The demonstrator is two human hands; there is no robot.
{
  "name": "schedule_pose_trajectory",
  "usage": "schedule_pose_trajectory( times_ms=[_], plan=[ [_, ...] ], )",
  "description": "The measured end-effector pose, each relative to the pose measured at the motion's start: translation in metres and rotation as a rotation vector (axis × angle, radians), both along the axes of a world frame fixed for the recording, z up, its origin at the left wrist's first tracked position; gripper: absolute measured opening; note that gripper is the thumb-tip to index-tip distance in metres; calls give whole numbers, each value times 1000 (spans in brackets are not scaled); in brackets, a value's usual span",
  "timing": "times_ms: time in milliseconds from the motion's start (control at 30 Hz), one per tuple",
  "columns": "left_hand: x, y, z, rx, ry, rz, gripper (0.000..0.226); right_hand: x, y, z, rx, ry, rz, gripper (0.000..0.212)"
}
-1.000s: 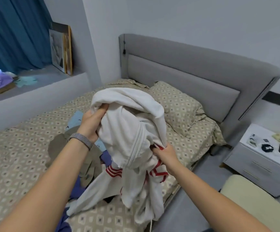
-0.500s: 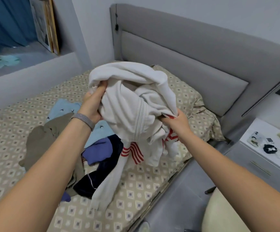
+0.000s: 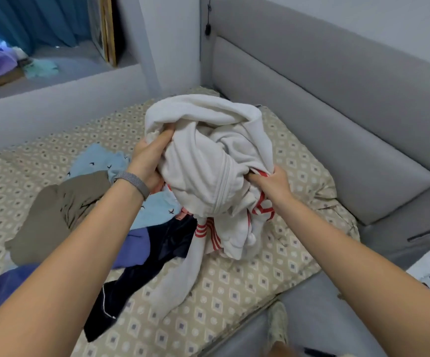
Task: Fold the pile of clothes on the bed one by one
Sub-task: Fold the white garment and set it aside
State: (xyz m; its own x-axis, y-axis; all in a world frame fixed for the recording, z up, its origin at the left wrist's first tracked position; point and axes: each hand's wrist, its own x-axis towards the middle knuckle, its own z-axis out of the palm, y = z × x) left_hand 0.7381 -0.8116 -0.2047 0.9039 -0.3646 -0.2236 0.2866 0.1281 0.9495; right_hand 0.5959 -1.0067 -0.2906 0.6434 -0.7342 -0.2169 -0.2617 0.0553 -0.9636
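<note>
Currently, the left hand and right hand each grip the bunched white garment, fingers curled into its fabric, above the bed. Remaining clothes lie left of the garment.

White garment lowered, trailing onto bed

- No legible text, labels, brands or numbers anywhere in view.
- White garment carries red stripes and a red shape; nothing there reads as letters.
</note>
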Motion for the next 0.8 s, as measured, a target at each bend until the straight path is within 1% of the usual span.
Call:
schedule_pose_trajectory(
  times_ms=[100, 200, 300, 400, 533, 633, 667, 733, 800],
  plan=[
    [12, -32, -22, 44, 70, 147, 21, 31, -43, -20, 14, 44, 157, 48],
    [13, -56, -48, 52, 51, 269, 16, 48, -72, -33, 26, 55, 256, 45],
    [1, -69, -73, 51, 99, 376, 28, 64, -97, -47, 54, 81, 342, 43],
    [-15, -72, -96, 76, 147, 424, 27, 74, -111, -61, 78, 101, 455, 41],
    [-28, -78, -138, 188, 226, 454, 41, 69, -125, -107, 76, 155, 519, 44],
    [-43, -85, -181, 182, 262, 431, 41, 56, -132, -157, 77, 181, 517, 51],
    [-48, -86, -196, 176, 271, 424, 40, 53, -134, -173, 75, 189, 513, 50],
    [-55, -87, -232, 154, 293, 426, 43, 51, -136, -206, 57, 196, 525, 41],
    [-59, -82, -273, 139, 315, 440, 44, 49, -134, -240, 33, 183, 524, 41]
  ],
)
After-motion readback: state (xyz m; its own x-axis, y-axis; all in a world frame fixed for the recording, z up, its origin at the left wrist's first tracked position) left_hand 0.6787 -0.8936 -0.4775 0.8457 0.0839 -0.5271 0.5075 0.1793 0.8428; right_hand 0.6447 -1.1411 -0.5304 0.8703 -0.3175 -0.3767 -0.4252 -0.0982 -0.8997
